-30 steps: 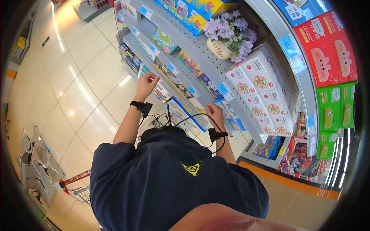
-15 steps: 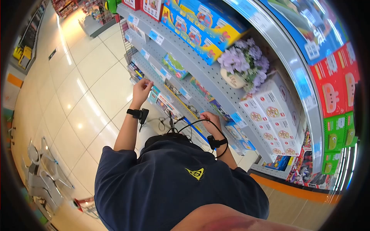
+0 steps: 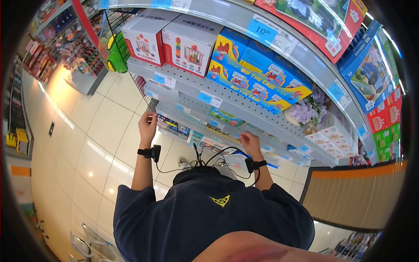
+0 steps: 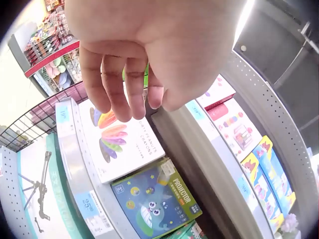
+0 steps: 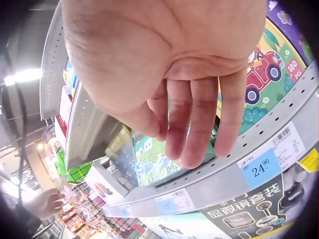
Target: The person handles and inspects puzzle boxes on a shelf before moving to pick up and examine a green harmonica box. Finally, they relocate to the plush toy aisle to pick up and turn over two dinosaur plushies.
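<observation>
Both hands hang in front of the body beside a shelf of boxed toys, holding nothing. The left hand [image 3: 148, 124] is over the tiled floor by the shelf's end; in the left wrist view its loosely bent fingers [image 4: 134, 94] show in front of a white crayon box [image 4: 119, 144] and a blue projector box [image 4: 154, 201]. Nearer the lower shelves is the right hand [image 3: 250, 144]. The right wrist view has its relaxed fingers [image 5: 199, 119] before a green box [image 5: 149, 159], above a 24.90 price tag [image 5: 261, 169].
Blue-and-yellow boxes [image 3: 257, 74], white-and-red boxes [image 3: 190, 43] and purple flowers [image 3: 305, 111] stand on the upper shelf. A black wire rack [image 3: 120, 32] with a green toy [image 3: 117, 52] is at the shelf's end. Metal chairs [image 3: 87, 244] are at the lower left.
The head view has swung left along the shelf, bringing the white-and-red boxes and wire rack into view. Flowers and white cartons have shifted right. Both hands remain empty.
</observation>
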A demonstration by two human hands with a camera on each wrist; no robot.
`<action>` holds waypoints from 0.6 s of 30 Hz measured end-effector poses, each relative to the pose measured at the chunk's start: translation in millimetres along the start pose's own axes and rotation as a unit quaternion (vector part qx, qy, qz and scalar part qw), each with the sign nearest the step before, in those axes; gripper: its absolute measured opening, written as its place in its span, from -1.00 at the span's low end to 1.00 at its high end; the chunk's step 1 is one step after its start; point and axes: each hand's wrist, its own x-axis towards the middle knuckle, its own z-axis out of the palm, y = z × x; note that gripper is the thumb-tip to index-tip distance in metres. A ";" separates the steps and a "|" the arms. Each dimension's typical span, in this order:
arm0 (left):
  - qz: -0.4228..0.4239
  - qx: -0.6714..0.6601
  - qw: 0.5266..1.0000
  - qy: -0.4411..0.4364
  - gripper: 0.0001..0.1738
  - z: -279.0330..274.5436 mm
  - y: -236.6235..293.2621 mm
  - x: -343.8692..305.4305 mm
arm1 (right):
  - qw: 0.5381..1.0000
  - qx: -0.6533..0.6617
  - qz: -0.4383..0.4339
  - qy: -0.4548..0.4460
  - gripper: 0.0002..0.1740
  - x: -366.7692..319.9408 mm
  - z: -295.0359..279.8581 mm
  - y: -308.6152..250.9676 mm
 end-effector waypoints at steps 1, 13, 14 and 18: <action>0.016 0.002 1.000 0.008 -0.82 -5.6 4.6 9.7 | 1.000 -0.005 0.006 0.007 -0.87 1.2 2.5 -3.5; 0.121 0.091 0.988 0.018 -0.70 -82.4 17.6 55.8 | 0.998 0.044 0.020 0.032 -0.86 11.3 76.1 4.0; 0.122 0.094 0.988 0.005 -0.70 -90.4 8.6 69.2 | 0.998 0.049 0.013 0.039 -0.86 7.9 83.7 -1.3; 0.107 0.187 0.976 -0.033 -0.50 -106.0 -38.2 139.2 | 0.990 0.109 0.050 0.073 -0.86 1.5 120.4 -33.4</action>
